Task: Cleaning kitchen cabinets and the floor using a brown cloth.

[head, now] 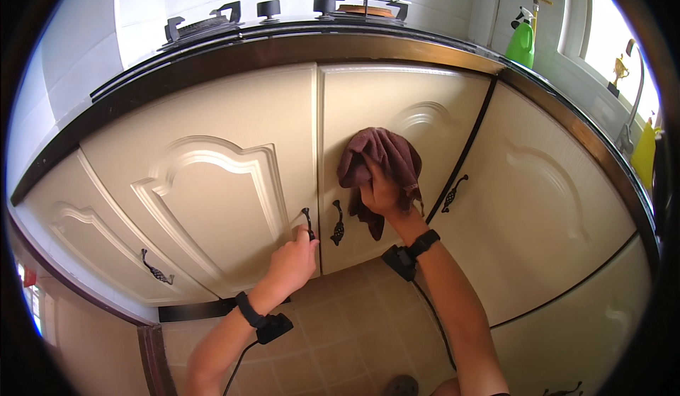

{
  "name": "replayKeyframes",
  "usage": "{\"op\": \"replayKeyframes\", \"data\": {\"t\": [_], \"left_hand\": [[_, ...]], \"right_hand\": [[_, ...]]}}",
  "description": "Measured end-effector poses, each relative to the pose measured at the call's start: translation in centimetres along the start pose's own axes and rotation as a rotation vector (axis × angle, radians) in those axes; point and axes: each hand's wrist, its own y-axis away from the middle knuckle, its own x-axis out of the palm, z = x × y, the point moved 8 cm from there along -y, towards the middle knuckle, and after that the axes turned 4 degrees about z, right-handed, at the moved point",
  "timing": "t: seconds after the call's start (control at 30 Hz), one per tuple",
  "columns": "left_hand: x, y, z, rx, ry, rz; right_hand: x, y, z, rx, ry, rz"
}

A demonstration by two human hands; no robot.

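My right hand (381,191) grips a brown cloth (385,157) against the cream cabinet door (366,93) right of the centre seam. Part of the cloth hangs below the hand. The fingers of my left hand (294,262) are closed around the black metal handle (306,220) of the cabinet door (223,210) on the left. Between my hands, a second black handle (337,223) with a basket-twist shape is untouched. Both doors look closed.
Above the doors runs the countertop edge (287,48) with a gas stove burner (366,11). A green spray bottle (521,42) stands at the corner, near a faucet (635,98). More cabinet doors (552,199) are at right. Below lies a tiled floor (340,332).
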Motion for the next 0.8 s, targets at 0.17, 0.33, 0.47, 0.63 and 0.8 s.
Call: {"op": "replayKeyframes", "data": {"t": [0.17, 0.33, 0.47, 0.63, 0.8], "left_hand": [[0.7, -0.6, -0.9, 0.014, 0.098, 0.081], [0.4, -0.1, -0.4, -0.019, 0.077, 0.040], [0.8, -0.2, -0.3, -0.040, 0.026, 0.002], [0.8, -0.2, -0.8, 0.002, 0.070, 0.022], [-0.1, -0.2, 0.1, -0.007, 0.090, 0.042]], "right_hand": [[-2.9, 2.2, -8.5, 0.157, -0.039, -0.234], [-6.4, 3.8, -11.7, 0.175, 0.055, -0.282], [-4.1, 9.6, -10.3, 0.205, 0.069, -0.150], [-2.9, 10.3, -12.1, 0.341, 0.145, -0.046], [-7.2, 2.0, -12.1, 0.333, -0.059, -0.165]]}}
